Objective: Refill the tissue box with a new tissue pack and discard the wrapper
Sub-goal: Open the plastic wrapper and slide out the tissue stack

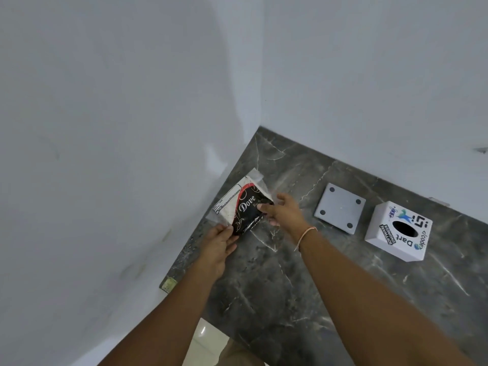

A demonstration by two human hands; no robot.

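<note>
A tissue pack [241,204] in a black, red and white "Dove" wrapper is held just above the dark marble counter [290,286], close to the wall corner. My left hand [217,247] grips its near lower corner. My right hand [284,211] touches its right end with the thumb on the black face and the fingers spread. The white cube-shaped tissue box [398,231], covered in stickers, stands at the right with its round hole facing up. Its grey square base plate [340,207] lies flat on the counter beside it.
White walls close the counter on the left and at the back. A small yellowish sticker [169,283] sits on the counter's left edge. Pale floor tile [206,339] shows below the counter's front edge.
</note>
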